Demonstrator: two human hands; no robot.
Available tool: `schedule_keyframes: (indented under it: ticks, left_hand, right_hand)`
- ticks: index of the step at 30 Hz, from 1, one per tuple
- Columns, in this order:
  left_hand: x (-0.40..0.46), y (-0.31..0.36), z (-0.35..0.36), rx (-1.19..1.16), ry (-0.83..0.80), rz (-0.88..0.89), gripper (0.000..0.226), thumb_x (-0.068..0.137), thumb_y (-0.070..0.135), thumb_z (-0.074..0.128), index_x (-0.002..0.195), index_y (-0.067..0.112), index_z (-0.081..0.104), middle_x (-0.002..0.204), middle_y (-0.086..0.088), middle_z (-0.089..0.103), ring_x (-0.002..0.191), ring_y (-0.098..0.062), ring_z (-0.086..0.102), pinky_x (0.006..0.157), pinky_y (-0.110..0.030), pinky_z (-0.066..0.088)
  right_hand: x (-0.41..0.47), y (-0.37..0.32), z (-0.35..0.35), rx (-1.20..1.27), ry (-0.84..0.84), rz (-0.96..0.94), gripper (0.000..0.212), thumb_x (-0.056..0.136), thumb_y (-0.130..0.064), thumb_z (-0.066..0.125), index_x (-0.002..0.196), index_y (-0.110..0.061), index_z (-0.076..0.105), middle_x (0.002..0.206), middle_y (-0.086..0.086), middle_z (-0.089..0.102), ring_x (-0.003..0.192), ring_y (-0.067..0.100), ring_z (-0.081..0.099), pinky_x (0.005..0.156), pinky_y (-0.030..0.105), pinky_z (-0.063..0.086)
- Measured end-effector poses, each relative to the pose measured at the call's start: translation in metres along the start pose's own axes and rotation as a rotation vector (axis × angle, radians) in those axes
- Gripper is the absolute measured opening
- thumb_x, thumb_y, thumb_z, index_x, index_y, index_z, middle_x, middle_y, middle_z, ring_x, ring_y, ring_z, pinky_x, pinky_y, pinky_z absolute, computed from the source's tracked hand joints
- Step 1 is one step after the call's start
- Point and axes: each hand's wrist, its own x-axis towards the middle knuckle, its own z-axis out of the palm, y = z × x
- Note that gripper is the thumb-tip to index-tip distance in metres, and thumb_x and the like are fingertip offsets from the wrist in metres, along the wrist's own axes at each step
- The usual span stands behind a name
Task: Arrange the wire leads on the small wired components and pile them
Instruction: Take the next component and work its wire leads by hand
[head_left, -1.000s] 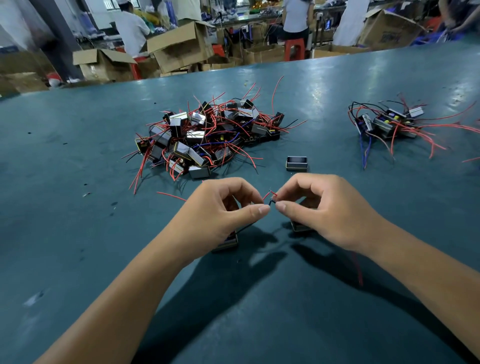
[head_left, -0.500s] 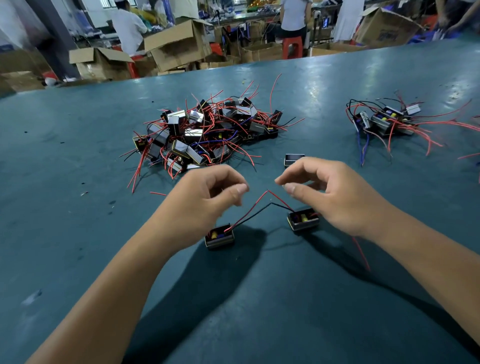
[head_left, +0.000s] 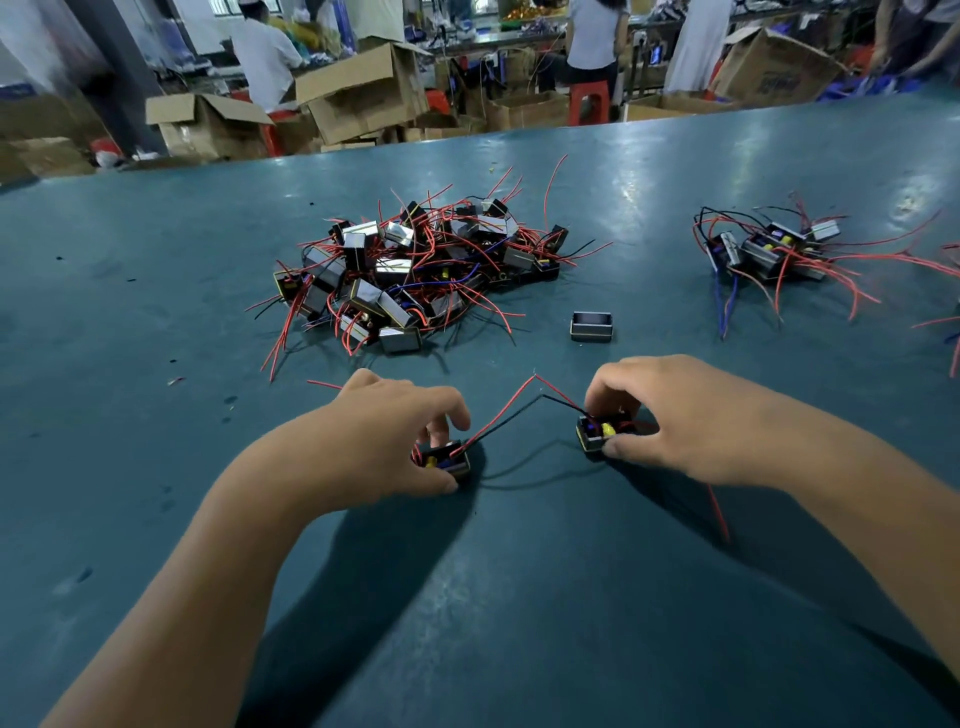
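left hand (head_left: 384, 441) grips component (head_left: 444, 461) | right hand (head_left: 675, 415) grips second component (head_left: 602, 432)

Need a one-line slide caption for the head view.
Left hand and right hand each grip a component, leads meeting between them.

Bright overhead lighting casts soft dark shadows beneath both forearms onto the table (head_left: 156, 291), with pale glare patches at upper right (far edge bowed by wide-angle distortion) and slightly soft background detail along the top.
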Motion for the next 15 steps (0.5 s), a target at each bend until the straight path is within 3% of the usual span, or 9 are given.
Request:
schedule_keyframes:
  ticks: [5,7,11,15]
  left_hand:
    - [0.009,0.004,0.005,-0.1,0.192,-0.074,0.049,0.081,0.06,0.072,0.118,0.034,0.054,0.084,0.023,0.058,0.073,-0.002,0.051,0.075,-0.03,0.038]
    - [0.012,0.014,0.01,-0.166,0.253,-0.093,0.047,0.081,0.061,0.07,0.116,0.033,0.055,0.081,0.022,0.062,0.076,-0.005,0.055,0.078,-0.032,0.039]
    - [0.018,0.035,0.026,-0.178,0.366,-0.081,0.039,0.084,0.059,0.064,0.111,0.031,0.056,0.078,0.016,0.066,0.086,-0.009,0.063,0.087,-0.029,0.023]
    - [0.021,0.042,0.031,-0.32,0.403,-0.132,0.033,0.087,0.052,0.066,0.105,0.026,0.06,0.081,0.011,0.066,0.082,-0.013,0.06,0.076,-0.031,0.041]
  right_hand:
    - [0.004,-0.003,0.008,0.044,0.14,0.167,0.027,0.078,-0.047,0.077,0.089,-0.029,0.059,0.082,-0.013,0.063,0.078,0.009,0.061,0.072,0.032,0.052]
    - [0.005,-0.007,0.014,0.068,0.182,0.197,0.029,0.078,-0.047,0.076,0.091,-0.028,0.058,0.083,-0.012,0.062,0.079,0.012,0.061,0.073,0.035,0.053]
    - [0.005,-0.016,0.023,0.139,0.208,0.194,0.028,0.077,-0.046,0.077,0.088,-0.027,0.06,0.081,-0.01,0.063,0.075,0.012,0.062,0.071,0.037,0.054]
    - [0.004,-0.022,0.027,0.21,0.238,0.187,0.025,0.078,-0.044,0.077,0.08,-0.025,0.06,0.073,-0.007,0.064,0.063,0.011,0.061,0.064,0.037,0.054]
